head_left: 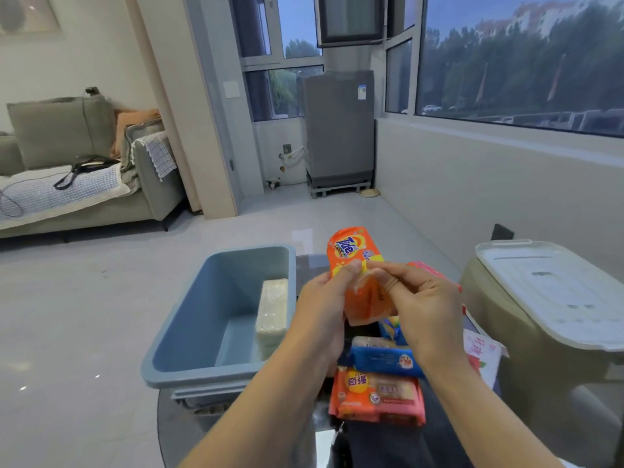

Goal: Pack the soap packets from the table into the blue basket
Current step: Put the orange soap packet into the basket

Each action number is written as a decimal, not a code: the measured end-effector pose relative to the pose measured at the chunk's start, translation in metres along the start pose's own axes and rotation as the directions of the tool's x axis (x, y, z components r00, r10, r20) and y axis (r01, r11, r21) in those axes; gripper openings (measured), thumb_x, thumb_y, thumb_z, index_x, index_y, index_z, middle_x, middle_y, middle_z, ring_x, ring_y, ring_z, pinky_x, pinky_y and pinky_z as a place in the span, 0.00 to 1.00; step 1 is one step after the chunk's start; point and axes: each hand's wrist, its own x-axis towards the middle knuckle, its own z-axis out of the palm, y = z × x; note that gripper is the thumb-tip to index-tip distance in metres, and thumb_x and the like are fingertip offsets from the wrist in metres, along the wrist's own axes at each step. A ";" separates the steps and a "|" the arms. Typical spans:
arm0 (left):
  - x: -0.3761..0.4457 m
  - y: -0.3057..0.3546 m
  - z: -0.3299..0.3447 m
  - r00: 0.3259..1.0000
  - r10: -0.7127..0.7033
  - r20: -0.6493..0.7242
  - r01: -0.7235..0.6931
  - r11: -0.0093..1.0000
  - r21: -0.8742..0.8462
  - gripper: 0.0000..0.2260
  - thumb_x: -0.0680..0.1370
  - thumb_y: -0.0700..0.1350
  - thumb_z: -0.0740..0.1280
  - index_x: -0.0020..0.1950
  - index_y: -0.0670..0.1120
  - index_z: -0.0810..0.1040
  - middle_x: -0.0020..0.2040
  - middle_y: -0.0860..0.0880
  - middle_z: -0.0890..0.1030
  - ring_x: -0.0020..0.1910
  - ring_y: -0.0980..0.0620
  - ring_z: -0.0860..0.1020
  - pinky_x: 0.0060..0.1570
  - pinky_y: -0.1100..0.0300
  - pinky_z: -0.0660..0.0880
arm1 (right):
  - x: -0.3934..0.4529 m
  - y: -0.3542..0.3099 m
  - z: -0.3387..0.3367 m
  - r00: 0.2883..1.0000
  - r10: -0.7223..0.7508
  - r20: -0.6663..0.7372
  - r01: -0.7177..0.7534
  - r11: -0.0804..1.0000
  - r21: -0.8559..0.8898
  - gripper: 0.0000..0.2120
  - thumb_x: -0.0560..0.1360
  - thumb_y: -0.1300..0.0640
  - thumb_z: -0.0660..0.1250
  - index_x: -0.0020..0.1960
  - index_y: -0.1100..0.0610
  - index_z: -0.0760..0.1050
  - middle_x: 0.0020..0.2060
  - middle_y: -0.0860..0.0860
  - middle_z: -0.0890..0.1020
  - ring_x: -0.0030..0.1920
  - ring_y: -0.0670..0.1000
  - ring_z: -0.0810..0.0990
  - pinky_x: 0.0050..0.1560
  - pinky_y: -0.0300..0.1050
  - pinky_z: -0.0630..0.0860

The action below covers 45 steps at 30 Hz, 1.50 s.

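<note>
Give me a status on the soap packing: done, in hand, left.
Done: one pale soap packet stands inside the blue basket. In hand: the left hand and right hand hold the orange Tide packet. Left: the blue packet, the orange-pink packet and others partly hidden.

Both forearms are bare, with no sleeves, and the left hand (324,309) and right hand (415,305) are ungloved.

orange Tide packet (354,261): held upright above table | blue basket (216,319): one pale packet (271,312) inside, right wall
</note>
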 end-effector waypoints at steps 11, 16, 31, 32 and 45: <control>-0.004 0.065 -0.086 0.996 -0.077 -0.041 0.078 0.996 0.029 0.21 0.74 0.49 0.69 0.64 0.42 0.75 0.58 0.39 0.81 0.59 0.39 0.79 0.61 0.38 0.72 | -0.004 -0.018 0.072 0.961 -0.039 0.274 -0.051 0.948 0.314 0.09 0.67 0.51 0.69 0.45 0.49 0.84 0.42 0.44 0.86 0.46 0.45 0.84 0.46 0.38 0.80; -0.002 0.062 -0.128 0.988 -0.093 -0.124 0.100 0.994 0.050 0.16 0.76 0.48 0.65 0.62 0.44 0.76 0.51 0.43 0.84 0.47 0.46 0.83 0.55 0.44 0.77 | -0.004 -0.009 0.101 0.859 0.099 0.503 -0.247 0.939 0.237 0.15 0.70 0.50 0.69 0.57 0.51 0.79 0.44 0.42 0.85 0.46 0.41 0.83 0.40 0.32 0.77; 0.013 0.059 -0.200 0.907 0.295 -0.302 -0.084 0.827 0.556 0.12 0.78 0.50 0.65 0.39 0.46 0.83 0.36 0.48 0.84 0.33 0.57 0.80 0.36 0.63 0.78 | 0.042 0.000 0.193 0.418 0.659 0.625 -0.682 0.682 -0.263 0.11 0.75 0.54 0.64 0.55 0.57 0.72 0.35 0.57 0.78 0.31 0.54 0.78 0.36 0.48 0.79; 0.014 0.057 -0.202 0.903 0.315 -0.293 -0.099 0.815 0.571 0.10 0.77 0.48 0.66 0.40 0.46 0.83 0.39 0.46 0.85 0.38 0.53 0.82 0.43 0.57 0.80 | 0.043 0.004 0.197 0.419 0.690 0.590 -0.692 0.663 -0.285 0.10 0.75 0.54 0.63 0.52 0.58 0.71 0.34 0.58 0.77 0.28 0.53 0.76 0.33 0.47 0.78; 0.038 0.039 -0.229 0.897 0.364 -0.251 -0.128 0.758 0.640 0.16 0.77 0.43 0.66 0.65 0.48 0.76 0.64 0.47 0.76 0.63 0.49 0.74 0.56 0.61 0.71 | 0.042 0.039 0.239 0.309 0.776 0.550 -0.796 0.528 -0.298 0.16 0.76 0.57 0.64 0.63 0.60 0.71 0.53 0.60 0.81 0.45 0.58 0.80 0.43 0.56 0.76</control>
